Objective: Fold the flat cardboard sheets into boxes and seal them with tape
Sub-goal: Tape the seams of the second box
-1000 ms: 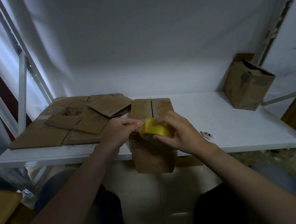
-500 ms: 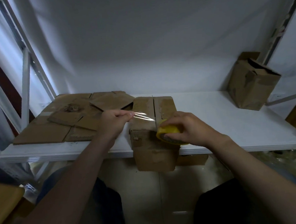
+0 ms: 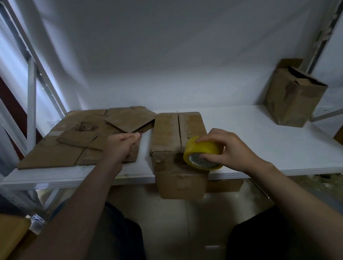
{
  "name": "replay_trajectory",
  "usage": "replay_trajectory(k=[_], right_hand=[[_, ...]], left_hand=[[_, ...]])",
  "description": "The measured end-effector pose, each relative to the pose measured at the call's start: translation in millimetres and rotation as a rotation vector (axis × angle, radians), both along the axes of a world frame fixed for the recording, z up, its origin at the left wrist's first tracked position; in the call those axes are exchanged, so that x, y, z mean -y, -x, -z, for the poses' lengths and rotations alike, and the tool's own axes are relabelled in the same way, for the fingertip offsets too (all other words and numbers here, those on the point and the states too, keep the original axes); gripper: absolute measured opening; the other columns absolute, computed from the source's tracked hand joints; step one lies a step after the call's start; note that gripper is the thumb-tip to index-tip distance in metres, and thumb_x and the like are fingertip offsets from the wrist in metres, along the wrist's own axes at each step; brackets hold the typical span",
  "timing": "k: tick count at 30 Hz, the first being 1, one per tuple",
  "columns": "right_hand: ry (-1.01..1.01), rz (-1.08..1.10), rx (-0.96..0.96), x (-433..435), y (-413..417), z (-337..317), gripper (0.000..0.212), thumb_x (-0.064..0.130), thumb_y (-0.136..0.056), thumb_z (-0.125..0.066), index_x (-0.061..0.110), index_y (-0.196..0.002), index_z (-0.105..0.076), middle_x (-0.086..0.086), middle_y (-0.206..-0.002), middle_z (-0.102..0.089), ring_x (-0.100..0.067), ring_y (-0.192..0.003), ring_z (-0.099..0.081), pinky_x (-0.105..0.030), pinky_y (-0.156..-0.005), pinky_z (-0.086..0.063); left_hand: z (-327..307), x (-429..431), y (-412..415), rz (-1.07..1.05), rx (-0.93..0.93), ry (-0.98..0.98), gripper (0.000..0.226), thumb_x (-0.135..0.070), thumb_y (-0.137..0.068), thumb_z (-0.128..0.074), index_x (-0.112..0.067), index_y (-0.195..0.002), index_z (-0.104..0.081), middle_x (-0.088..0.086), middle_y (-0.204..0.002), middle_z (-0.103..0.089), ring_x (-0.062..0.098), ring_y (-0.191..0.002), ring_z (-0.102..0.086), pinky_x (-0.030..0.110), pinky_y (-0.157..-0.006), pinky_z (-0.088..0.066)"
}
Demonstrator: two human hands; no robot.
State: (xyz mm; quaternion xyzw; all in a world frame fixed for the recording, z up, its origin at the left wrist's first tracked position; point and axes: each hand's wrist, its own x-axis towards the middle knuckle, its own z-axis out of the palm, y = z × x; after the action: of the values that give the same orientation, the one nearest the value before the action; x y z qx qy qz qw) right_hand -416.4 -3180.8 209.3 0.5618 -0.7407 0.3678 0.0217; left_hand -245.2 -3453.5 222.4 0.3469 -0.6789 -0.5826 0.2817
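Observation:
A folded cardboard box (image 3: 167,134) lies on the white shelf (image 3: 268,144), its near end hanging over the front edge and its two top flaps meeting at a centre seam. My right hand (image 3: 234,148) grips a yellow tape roll (image 3: 203,151) at the box's near right corner. My left hand (image 3: 120,145) is to the left of the box, above the flat cardboard sheets (image 3: 67,144), with thumb and fingers pinched together on the pulled tape end. The clear strip between hand and roll is too faint to make out.
An open, upright cardboard box (image 3: 293,98) stands at the shelf's back right. White rack posts (image 3: 31,102) rise on the left. A brown piece (image 3: 224,186) sits under the shelf edge. My knees are below the shelf.
My left hand drew away leftward from the roll, past the box and over the flat sheets. The right hand and roll shifted right and down to the box's near corner.

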Motion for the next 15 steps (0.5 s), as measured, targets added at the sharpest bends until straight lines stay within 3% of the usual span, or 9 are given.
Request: replay_trajectory(k=[4,5,7,10,15], right_hand=[[-0.388,0.056,-0.162,8,7,-3,0.041,0.045,-0.088,-0.074,0.044,-0.128,-0.064,0.009,-0.117,-0.058,-0.015,-0.106,-0.054,-0.030,-0.090,-0.050],[-0.400,0.071,-0.171,7,9,-3,0.042,0.046,-0.088,-0.074,0.045,-0.129,-0.063,0.011,-0.114,-0.056,-0.015,-0.104,-0.053,-0.026,-0.087,-0.048],[-0.216,0.090,-0.107,-1,11,-3,0.045,0.046,-0.085,-0.076,0.045,-0.128,-0.063,0.015,-0.108,-0.053,-0.009,-0.099,-0.052,-0.018,-0.081,-0.043],[-0.008,0.069,-0.091,-15,14,0,0.041,0.043,-0.084,-0.078,0.039,-0.123,-0.067,0.010,-0.107,-0.057,-0.008,-0.098,-0.056,-0.018,-0.079,-0.045],[-0.312,0.094,-0.087,-14,21,-4,0.041,0.042,-0.088,-0.075,0.040,-0.127,-0.065,0.007,-0.104,-0.047,-0.013,-0.094,-0.051,-0.026,-0.080,-0.046]], left_hand=[[2,-1,2,-0.026,-0.018,0.071,0.011,-0.025,-0.091,-0.075,-0.016,-0.096,-0.077,-0.003,-0.090,-0.072,0.011,-0.085,-0.063,0.028,-0.071,-0.047],[3,0,2,-0.035,-0.022,0.074,0.012,-0.025,-0.091,-0.075,-0.015,-0.098,-0.077,-0.003,-0.090,-0.072,0.012,-0.086,-0.063,0.028,-0.070,-0.047],[7,6,2,-0.058,-0.025,0.066,0.014,-0.026,-0.090,-0.075,-0.016,-0.099,-0.077,-0.001,-0.091,-0.072,0.014,-0.087,-0.063,0.029,-0.070,-0.048],[10,14,1,-0.075,-0.018,0.045,0.012,-0.028,-0.090,-0.075,-0.018,-0.097,-0.077,0.002,-0.092,-0.072,0.018,-0.088,-0.062,0.032,-0.073,-0.049],[11,-4,13,-0.074,-0.036,0.081,0.014,-0.024,-0.093,-0.072,-0.014,-0.101,-0.076,-0.004,-0.088,-0.070,0.012,-0.082,-0.061,0.029,-0.070,-0.050]])
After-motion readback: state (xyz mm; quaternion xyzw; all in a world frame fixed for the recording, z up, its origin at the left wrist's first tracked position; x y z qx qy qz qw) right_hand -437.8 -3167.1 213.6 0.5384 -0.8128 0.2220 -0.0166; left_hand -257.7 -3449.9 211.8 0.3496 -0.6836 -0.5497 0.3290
